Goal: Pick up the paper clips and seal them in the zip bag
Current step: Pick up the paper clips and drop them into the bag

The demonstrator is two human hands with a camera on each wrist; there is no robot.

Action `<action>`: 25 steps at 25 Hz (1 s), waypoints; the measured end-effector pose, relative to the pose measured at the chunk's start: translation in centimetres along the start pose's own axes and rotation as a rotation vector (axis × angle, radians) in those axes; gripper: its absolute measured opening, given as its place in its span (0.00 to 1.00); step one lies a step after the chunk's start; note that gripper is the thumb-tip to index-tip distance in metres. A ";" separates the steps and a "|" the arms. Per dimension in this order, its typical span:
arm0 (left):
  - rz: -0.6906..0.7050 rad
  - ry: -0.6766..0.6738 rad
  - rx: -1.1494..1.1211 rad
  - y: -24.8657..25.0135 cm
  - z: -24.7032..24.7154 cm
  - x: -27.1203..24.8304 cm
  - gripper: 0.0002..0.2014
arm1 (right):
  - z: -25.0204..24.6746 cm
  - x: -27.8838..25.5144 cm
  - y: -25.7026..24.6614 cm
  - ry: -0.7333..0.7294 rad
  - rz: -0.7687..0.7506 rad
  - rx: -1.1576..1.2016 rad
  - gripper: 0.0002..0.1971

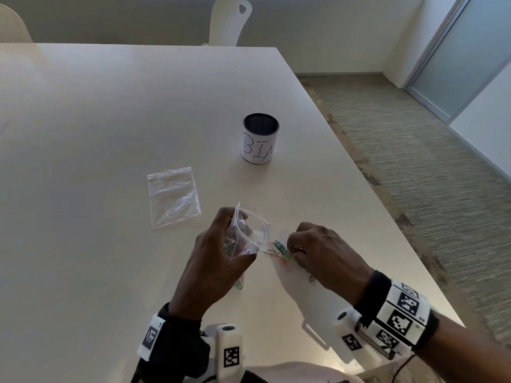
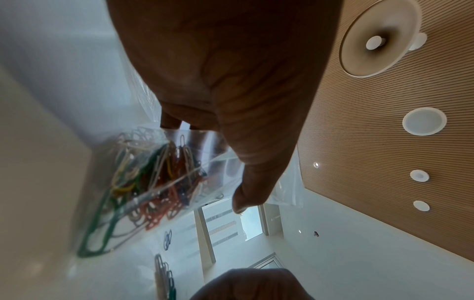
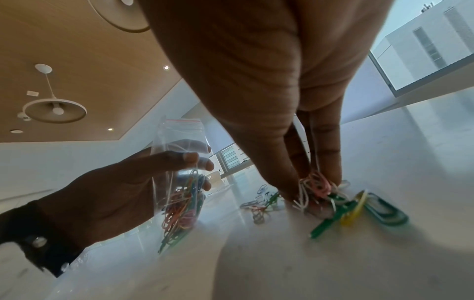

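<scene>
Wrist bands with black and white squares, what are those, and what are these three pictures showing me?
There is no machine here: a person works with two bare hands. The wrist bands carry printed markers, and a small camera sits at each wrist. The wide picture comes from a camera worn on the head, looking down at the white table. The other two pictures look along each hand from the wrist, so palm and fingers fill them.

The left hand holds a clear zip bag, its mouth open, partly full of coloured paper clips. The right hand pinches a bunch of loose clips on the table, and more lie beside it.

Further back lie a second clear bag, flat, and a mesh cup whose paper label seems to read BIN.
</scene>
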State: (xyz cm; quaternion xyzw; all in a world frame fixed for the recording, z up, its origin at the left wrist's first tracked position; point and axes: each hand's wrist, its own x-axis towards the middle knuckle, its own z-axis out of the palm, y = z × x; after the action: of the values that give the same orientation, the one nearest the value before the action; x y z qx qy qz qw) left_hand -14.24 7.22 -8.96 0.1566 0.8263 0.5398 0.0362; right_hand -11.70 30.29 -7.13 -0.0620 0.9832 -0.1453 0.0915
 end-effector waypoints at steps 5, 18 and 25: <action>-0.004 0.003 -0.018 0.1 0.0 0.0 0.23 | -0.7 0.7 0.9 0.026 0.032 0.067 0.05; 0.005 -0.005 -0.003 0.0 0.1 0.1 0.24 | -6.1 0.0 0.2 0.222 0.058 0.822 0.04; 0.031 -0.008 -0.008 0.3 0.0 0.0 0.25 | -5.2 0.9 -5.5 0.483 -0.148 0.939 0.05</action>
State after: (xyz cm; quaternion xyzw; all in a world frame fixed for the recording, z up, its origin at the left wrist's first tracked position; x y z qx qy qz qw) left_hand -14.19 7.35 -8.69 0.1714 0.8215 0.5429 0.0318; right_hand -13.09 26.37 -0.79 -0.0484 0.7985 -0.5858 -0.1303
